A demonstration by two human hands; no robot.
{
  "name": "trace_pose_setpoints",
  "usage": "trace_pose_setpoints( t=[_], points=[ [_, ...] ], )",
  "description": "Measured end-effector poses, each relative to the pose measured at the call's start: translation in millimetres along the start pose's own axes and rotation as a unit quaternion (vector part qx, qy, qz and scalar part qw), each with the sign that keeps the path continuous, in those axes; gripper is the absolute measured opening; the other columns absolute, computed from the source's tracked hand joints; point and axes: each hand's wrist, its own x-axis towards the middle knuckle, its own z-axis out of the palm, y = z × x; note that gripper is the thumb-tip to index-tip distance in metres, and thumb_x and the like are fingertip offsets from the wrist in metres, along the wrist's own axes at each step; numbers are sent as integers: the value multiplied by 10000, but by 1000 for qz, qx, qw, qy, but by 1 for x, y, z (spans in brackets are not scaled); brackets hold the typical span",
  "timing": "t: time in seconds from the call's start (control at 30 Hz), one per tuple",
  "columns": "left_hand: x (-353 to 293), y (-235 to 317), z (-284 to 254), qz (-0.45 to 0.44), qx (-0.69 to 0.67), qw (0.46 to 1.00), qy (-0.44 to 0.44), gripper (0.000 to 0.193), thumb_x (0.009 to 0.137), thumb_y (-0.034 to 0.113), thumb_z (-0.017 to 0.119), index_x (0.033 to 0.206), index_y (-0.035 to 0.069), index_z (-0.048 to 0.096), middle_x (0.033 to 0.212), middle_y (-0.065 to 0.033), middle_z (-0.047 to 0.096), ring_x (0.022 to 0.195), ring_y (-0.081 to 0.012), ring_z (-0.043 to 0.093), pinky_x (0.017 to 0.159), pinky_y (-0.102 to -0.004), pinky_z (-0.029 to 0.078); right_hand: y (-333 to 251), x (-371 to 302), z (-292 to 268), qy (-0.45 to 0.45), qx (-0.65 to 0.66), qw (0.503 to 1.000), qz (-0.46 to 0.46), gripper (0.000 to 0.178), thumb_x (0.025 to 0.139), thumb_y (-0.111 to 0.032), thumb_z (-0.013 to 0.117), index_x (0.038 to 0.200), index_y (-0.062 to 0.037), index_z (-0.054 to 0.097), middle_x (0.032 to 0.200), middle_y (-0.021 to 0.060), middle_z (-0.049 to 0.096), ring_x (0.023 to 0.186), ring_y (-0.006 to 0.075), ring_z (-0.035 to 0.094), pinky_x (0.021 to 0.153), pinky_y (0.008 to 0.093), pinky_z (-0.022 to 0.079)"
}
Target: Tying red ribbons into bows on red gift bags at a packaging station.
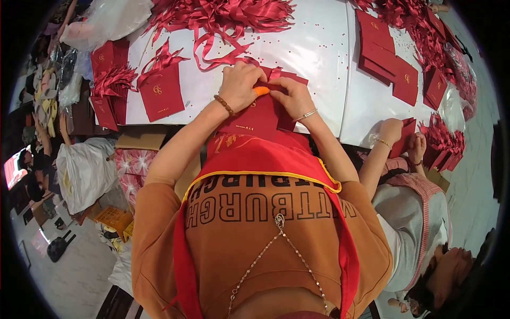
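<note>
Both my hands meet over the top edge of a flat dark-red paper bag [241, 118] with gold print, lying at the table's near edge. My left hand [240, 84] is closed, with an orange finger cover [261, 91] on its thumb. Curled from the other side, my right hand [293, 97] has thumb and fingertips close together. Between the two, a bit of red ribbon [274, 73] shows at the bag's top; the fingertips partly hide it. Another red bag [287, 118] lies partly under my right hand. Loose ribbon loops [220, 53] trail just beyond my left hand.
A big heap of red ribbons [228, 16] covers the far side of the white table [321, 53], strewn with tiny red dots. Finished-looking ribboned bags [162, 93] lie left; stacked bags [380, 48] lie right. At right, a co-worker's hands [390, 130] hold another red bag.
</note>
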Motion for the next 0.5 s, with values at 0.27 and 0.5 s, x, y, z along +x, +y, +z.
trace_pose_setpoints(
  t=[0.27, 0.5],
  points=[
    [47, -31, -30, -132, -207, 883, -399, 267, 803, 257, 541, 773, 5, 624, 562, 36, 471, 500, -50, 380, 452, -239, 297, -19, 4, 6, -11, -55, 997, -54, 205, 726, -79, 622, 920, -45, 568, 848, 135, 589, 776, 322, 568, 662, 374, 459],
    [55, -28, -16, -220, -265, 822, -453, 157, 687, 192, 587, 664, 45, 638, 529, 62, 434, 498, -52, 338, 444, -244, 241, -21, 1, 8, -2, -92, 991, -102, 199, 725, -62, 619, 914, -48, 558, 838, 134, 578, 763, 316, 568, 652, 377, 460]
  ],
)
